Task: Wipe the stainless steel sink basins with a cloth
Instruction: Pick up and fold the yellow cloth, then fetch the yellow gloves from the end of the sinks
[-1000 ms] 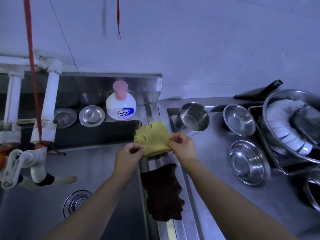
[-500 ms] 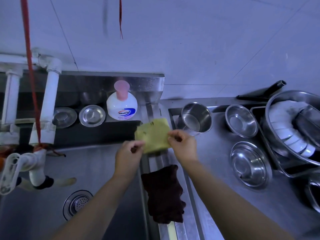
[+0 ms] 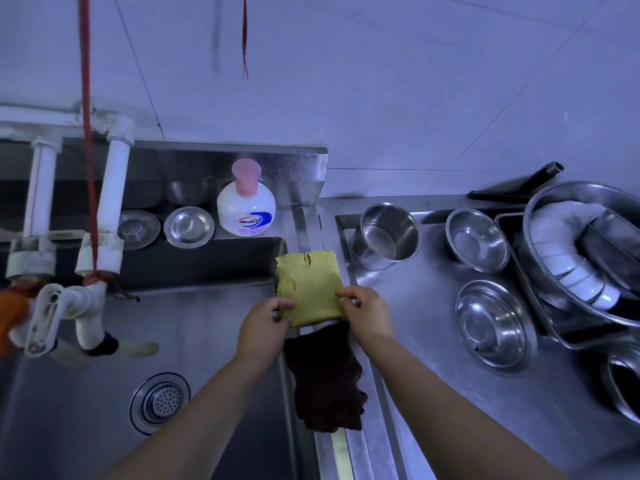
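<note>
A folded yellow cloth (image 3: 309, 285) lies over the steel divider (image 3: 349, 448) between the two basins. My left hand (image 3: 265, 323) pinches its near left corner and my right hand (image 3: 365, 311) pinches its near right edge. A dark brown cloth (image 3: 325, 379) hangs on the same divider just below the yellow one. The left basin (image 3: 79, 341) has a round drain strainer (image 3: 160, 402) in its floor. The right basin (image 3: 422, 327) holds several steel bowls.
A white soap bottle with a pink pump (image 3: 246, 206) stands on the back ledge beside two round steel lids (image 3: 188, 226). White taps (image 3: 86, 299) hang over the left basin. On the right are a steel cup (image 3: 388, 235), two bowls (image 3: 491, 322) and a big bowl of white dishes (image 3: 585, 251).
Both hands have lowered the yellow cloth a little and smoothed it flatter onto the divider. The brown cloth has not moved.
</note>
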{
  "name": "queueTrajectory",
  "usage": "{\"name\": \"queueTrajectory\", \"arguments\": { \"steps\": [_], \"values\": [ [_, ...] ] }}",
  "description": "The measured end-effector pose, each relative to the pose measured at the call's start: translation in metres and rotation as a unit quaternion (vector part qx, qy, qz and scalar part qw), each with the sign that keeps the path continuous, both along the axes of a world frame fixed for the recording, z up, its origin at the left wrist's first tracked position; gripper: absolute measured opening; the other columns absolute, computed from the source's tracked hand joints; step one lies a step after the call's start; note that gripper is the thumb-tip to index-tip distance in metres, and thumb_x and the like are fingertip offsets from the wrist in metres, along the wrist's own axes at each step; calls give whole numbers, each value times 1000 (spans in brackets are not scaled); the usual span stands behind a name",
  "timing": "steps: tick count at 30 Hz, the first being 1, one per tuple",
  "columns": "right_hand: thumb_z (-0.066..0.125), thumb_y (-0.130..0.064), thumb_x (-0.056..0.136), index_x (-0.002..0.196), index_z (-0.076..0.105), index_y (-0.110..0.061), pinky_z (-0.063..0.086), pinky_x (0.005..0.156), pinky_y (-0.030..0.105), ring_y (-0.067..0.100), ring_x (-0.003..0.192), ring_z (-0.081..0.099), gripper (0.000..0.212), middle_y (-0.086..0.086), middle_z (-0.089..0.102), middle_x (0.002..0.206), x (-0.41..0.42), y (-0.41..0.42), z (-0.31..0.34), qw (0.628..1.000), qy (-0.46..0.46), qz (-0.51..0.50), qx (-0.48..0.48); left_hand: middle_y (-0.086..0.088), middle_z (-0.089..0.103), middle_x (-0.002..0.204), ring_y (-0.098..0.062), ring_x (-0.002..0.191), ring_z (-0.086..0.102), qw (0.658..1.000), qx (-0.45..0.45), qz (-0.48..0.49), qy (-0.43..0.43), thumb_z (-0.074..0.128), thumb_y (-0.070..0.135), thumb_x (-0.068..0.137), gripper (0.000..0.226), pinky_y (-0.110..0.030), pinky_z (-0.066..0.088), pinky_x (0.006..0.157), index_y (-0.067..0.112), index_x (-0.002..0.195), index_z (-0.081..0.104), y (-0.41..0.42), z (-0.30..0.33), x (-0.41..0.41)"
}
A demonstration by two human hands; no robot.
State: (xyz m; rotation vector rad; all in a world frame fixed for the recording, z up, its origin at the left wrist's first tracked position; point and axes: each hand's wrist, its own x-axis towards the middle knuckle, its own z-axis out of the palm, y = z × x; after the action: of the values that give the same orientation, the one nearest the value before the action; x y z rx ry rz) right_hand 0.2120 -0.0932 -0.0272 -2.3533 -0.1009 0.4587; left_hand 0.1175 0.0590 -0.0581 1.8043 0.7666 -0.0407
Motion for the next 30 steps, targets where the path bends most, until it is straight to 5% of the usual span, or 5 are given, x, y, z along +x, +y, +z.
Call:
{"name": "queueTrajectory", "arguments": {
  "steps": [2, 6, 12, 23, 30],
  "values": [
    [55, -15, 90, 108, 68, -23, 41, 74, 19, 3, 82, 54, 23, -9, 54, 103, -4, -3, 5, 1000, -10, 11, -14, -1, 60, 109, -12, 87, 60, 1000, 22, -8, 8, 56, 9, 83, 30, -20, 43, 68, 30, 100, 67, 1, 4, -6],
    [53, -11, 89, 112, 64, -21, 42, 77, 22, 7, 86, 54, 28, -5, 56, 111, -19, -11, 22, 999, -29, 26, -37, 0, 60, 101, -11, 68, 56, 998, 58, -2, 6, 51, 9, 84, 29, -22, 38, 54, 32, 95, 66, 5, 21, -30],
    [48, -14, 90, 109, 68, -24, 46, 75, 26, 18, 98, 59, 29, -2, 64, 112, -74, -23, 52, 981, -75, 138, -113, 10, 62, 90, -6, 79, 55, 995, 96, -14, 6, 57, 15, 88, 17, -18, 39, 61, 30, 91, 63, -6, 55, -93],
    [46, -22, 92, 99, 65, -13, 47, 71, 30, 30, 94, 61, 23, 11, 66, 104, -210, 4, 109, 888, -102, 407, -188, 8, 66, 99, -10, 83, 57, 972, 220, 53, 61, 57, 20, 87, 13, -23, 42, 73, 29, 87, 65, -24, 124, -290],
    [44, -21, 91, 88, 59, -20, 44, 74, 30, 29, 96, 58, 16, 8, 64, 105, -324, 93, 129, 801, -155, 549, -179, 9, 63, 111, -13, 99, 60, 940, 271, 169, 122, 50, 26, 92, 21, -25, 44, 79, 26, 107, 65, 10, 153, -441]
  ]
}}
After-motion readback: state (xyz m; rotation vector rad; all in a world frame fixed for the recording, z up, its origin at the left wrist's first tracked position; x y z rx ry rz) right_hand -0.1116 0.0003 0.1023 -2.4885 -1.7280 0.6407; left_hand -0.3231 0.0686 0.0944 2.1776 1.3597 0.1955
